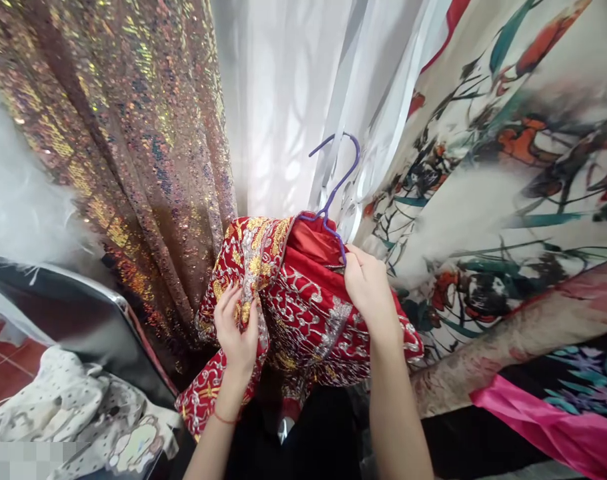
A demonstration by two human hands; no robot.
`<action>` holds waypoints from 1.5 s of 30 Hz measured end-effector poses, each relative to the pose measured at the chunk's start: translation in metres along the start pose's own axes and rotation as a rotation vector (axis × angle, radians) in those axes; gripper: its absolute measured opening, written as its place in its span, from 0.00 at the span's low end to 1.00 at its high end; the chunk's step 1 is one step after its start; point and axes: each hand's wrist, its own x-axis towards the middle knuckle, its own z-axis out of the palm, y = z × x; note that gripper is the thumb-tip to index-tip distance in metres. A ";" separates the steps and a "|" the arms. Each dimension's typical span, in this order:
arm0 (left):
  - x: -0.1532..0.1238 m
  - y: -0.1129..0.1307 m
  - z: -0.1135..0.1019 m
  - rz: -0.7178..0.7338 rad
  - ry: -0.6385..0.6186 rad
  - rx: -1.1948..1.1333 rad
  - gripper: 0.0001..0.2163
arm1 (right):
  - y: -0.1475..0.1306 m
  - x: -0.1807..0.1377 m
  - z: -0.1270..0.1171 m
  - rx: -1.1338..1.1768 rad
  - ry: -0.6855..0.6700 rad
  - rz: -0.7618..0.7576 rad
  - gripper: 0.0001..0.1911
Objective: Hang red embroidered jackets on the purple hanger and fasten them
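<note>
A red jacket with gold and silver embroidery hangs on a purple hanger in front of me. The hanger's hook stands up clear of the collar, and its arms go down inside the red lining. My right hand is closed on the hanger at the right side of the neck opening, with the thumb on top and the fingers hidden. My left hand pinches the jacket's gold-trimmed front edge, fingers curled on the cloth. One sleeve droops below my left wrist.
Sequined cloth hangs at the left and a white curtain behind. Floral fabric drapes on the right, above a pink cloth. A dark chair back and dotted white cloth are at lower left.
</note>
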 end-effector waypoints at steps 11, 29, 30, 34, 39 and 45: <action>-0.019 0.024 0.006 -0.097 -0.289 0.020 0.26 | 0.009 0.006 0.004 0.008 -0.021 -0.010 0.14; 0.162 -0.037 0.029 -0.067 -0.034 0.505 0.27 | 0.015 0.008 0.017 0.130 0.050 -0.034 0.14; 0.171 -0.035 0.030 -0.034 -0.052 0.523 0.28 | 0.015 0.009 0.017 0.129 0.051 -0.026 0.14; 0.200 -0.027 0.029 0.073 -0.206 0.625 0.27 | 0.015 0.008 0.018 0.104 0.053 -0.009 0.14; 0.222 -0.022 0.015 0.048 -0.584 0.773 0.21 | 0.015 0.009 0.014 0.089 -0.002 0.010 0.15; 0.225 -0.027 -0.012 -0.109 -0.834 0.793 0.29 | 0.019 0.010 0.013 0.071 -0.012 -0.028 0.15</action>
